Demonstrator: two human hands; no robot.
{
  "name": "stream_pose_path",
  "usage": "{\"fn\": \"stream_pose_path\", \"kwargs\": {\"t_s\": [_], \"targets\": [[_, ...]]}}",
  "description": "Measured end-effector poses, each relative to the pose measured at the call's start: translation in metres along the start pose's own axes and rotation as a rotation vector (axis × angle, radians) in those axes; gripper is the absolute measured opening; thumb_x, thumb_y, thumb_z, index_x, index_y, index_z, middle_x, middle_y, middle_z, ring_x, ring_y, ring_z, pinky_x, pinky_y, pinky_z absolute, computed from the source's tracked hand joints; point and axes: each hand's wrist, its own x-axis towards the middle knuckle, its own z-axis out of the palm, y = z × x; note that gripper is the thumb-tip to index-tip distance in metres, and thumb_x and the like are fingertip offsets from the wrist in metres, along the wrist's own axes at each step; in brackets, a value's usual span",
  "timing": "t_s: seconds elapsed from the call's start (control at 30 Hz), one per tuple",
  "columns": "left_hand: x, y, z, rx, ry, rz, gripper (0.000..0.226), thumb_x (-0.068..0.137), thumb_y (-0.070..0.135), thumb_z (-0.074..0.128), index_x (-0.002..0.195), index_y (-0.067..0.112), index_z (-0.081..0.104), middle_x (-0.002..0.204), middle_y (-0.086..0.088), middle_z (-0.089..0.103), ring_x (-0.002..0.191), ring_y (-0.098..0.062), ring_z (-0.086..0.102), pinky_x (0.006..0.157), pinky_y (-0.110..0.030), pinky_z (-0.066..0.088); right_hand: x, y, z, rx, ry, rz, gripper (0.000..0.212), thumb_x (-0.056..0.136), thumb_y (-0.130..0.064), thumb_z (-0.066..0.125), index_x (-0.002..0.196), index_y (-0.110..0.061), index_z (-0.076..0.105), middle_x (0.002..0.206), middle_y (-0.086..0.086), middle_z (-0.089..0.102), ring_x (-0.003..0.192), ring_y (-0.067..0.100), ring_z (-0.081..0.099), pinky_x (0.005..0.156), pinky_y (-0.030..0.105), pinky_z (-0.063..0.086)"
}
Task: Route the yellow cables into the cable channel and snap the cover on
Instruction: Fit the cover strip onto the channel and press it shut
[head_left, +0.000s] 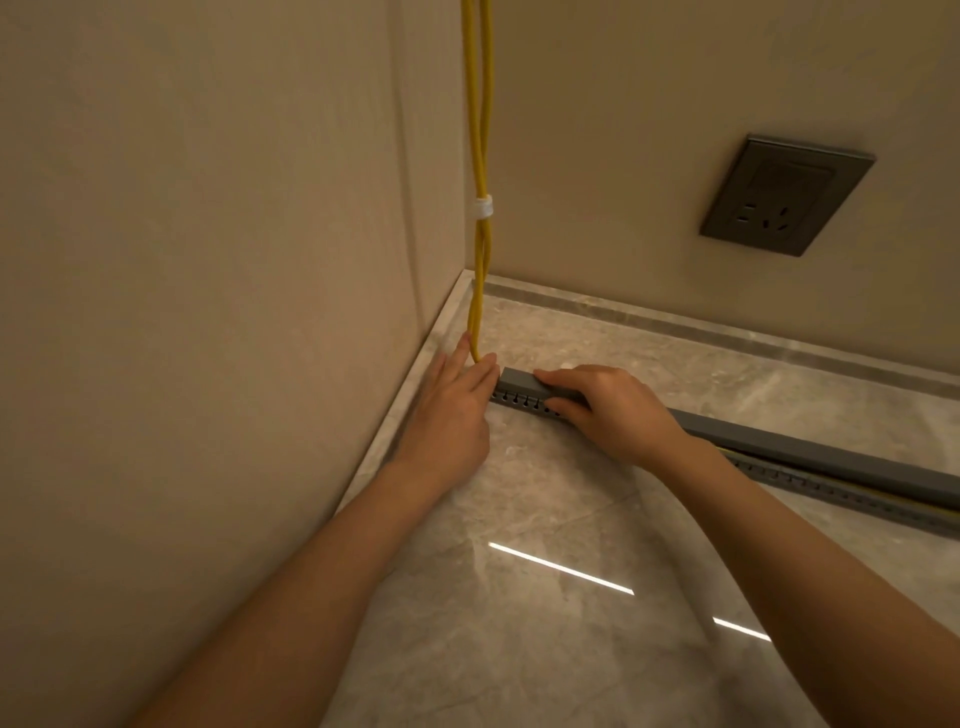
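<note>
Two yellow cables (479, 130), bound by a white tie (482, 207), hang down the wall corner and bend into the left end of a grey slotted cable channel (524, 401) lying on the stone floor. A grey cover (810, 447) sits on top of the channel; further right it stands slightly lifted, with yellow cable showing beneath. My left hand (454, 410) pinches the cables at the bend beside the channel's end. My right hand (608, 410) lies flat on the cover near that end, fingers pressing on it.
A beige wall stands close on the left and another behind. A dark wall socket (784, 195) sits on the back wall at right. A stone skirting (727, 332) runs along the floor edge. The polished floor (519, 597) shows light reflections.
</note>
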Motion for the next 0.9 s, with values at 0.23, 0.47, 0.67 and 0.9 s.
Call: {"fn": "stream_pose_path", "kwargs": {"t_s": [0.23,0.47,0.67,0.9], "targets": [[-0.002,-0.002,0.002,-0.058,-0.014,-0.022,0.056,0.087,0.006,0.048,0.141,0.009,0.034,0.151,0.000,0.030,0.144,-0.019,0.001,0.116,-0.031,-0.005,0.000,-0.010,-0.002,-0.066,-0.040,0.035,0.052,0.085,-0.018,0.063,0.134,-0.024,0.045,0.126,0.002,0.050,0.104,0.024,0.055,0.081,0.041,0.051],[-0.018,0.012,0.002,-0.482,0.269,-0.238,0.045,0.083,-0.006,0.051,0.123,0.012,0.057,0.134,0.004,0.049,0.129,-0.009,0.036,0.109,-0.013,0.021,0.002,-0.006,-0.006,-0.019,-0.082,0.036,0.046,0.084,-0.018,0.064,0.128,-0.022,0.049,0.112,0.006,0.063,0.098,0.025,0.057,0.082,0.037,0.047],[-0.019,0.046,0.009,-1.141,0.477,-0.799,0.034,0.086,-0.002,0.053,0.110,0.023,0.051,0.109,0.006,0.058,0.104,-0.003,0.057,0.089,-0.020,0.049,0.002,-0.006,-0.015,0.120,-0.115,0.041,0.048,0.078,-0.018,0.071,0.123,-0.025,0.055,0.117,0.000,0.064,0.100,0.019,0.059,0.085,0.037,0.047],[0.018,0.049,-0.003,-2.195,0.274,-0.938,0.026,0.092,0.035,0.049,0.100,0.013,0.061,0.098,-0.005,0.068,0.094,-0.021,0.064,0.086,-0.039,0.048,0.002,-0.011,-0.042,0.266,-0.107,0.017,0.047,0.075,-0.016,0.075,0.117,-0.030,0.060,0.100,-0.004,0.064,0.082,0.009,0.058,0.077,0.026,0.048]]}}
